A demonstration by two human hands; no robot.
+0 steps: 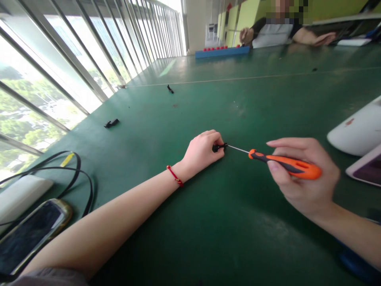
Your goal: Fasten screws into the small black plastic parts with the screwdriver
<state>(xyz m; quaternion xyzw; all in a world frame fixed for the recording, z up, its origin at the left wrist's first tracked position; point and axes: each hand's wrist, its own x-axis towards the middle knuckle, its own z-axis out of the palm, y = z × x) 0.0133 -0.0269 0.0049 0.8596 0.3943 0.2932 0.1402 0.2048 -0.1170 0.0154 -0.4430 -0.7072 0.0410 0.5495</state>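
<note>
Screwdriver in head view — pointing to the left, with tip slightly higher in the picture than the butt end. Long axis running nearly crosswise, from right side toward the middle, with only small slant. Orange-and-dark handle inside right hand, gripped between thumb on the near side and fingers on the far side, with butt toward the palm. Thin metal shaft standing out beyond the fingertips, to the left.

Tip of shaft at small black part, seemingly meeting — exact contact too small to tell. Black part pinched by thumb and fingers of left hand, low at green table; partly covered by these fingers, with visible portion roughly in line with the shaft, on the side of the hand toward the screwdriver.

Red bracelet around left wrist. Well apart from both hands, to the left on the table: one black piece near the railing, and another black piece farther away.
</note>
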